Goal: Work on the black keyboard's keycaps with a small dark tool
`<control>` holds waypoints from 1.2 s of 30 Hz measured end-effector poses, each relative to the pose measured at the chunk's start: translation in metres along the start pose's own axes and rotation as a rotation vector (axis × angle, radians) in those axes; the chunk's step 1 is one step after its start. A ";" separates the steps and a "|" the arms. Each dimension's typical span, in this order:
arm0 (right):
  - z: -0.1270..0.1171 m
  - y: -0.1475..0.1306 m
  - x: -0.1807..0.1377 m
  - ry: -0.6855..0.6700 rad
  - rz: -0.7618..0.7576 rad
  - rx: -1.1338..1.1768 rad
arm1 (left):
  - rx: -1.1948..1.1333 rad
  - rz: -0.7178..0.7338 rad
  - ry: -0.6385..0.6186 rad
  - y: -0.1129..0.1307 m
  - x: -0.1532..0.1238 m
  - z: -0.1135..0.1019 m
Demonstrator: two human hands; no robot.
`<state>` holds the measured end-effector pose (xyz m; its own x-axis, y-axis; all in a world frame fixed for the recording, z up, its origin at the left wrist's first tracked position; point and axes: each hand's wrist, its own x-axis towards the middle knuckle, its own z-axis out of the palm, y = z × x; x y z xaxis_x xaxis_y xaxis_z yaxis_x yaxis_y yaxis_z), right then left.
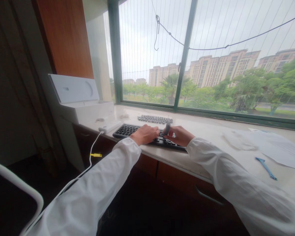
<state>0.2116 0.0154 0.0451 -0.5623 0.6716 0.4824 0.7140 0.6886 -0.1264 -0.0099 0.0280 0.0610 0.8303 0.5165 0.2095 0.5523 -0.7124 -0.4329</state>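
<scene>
A black keyboard (127,130) lies along the front edge of the white counter. Over its middle, my left hand (147,133) has its fingers bent down onto it; the thumb is hidden. Pinched in my right hand (179,135) is a short, dark grey stick-like tool (167,128), held nearly upright over the keyboard's right part; its kind is unclear. A small reddish bit shows between these fingers. Behind both hands, rows of loose dark keycaps (155,119) are laid out on the counter.
To the left stand an open white box (88,111) and a white power strip (109,126) with a cable (91,150) hanging over the edge. Papers (280,144), a crumpled plastic bag (238,139) and a blue strip-like tool (266,168) lie at right. A window (184,65) rises behind.
</scene>
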 end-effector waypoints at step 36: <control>0.003 -0.008 0.004 0.204 0.027 0.009 | -0.180 -0.111 0.077 -0.002 -0.007 0.021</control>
<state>0.2023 0.0134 0.0459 -0.4463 0.6209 0.6444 0.7233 0.6743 -0.1487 -0.0180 0.0360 0.0423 0.7633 0.5632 0.3166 0.6390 -0.7303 -0.2415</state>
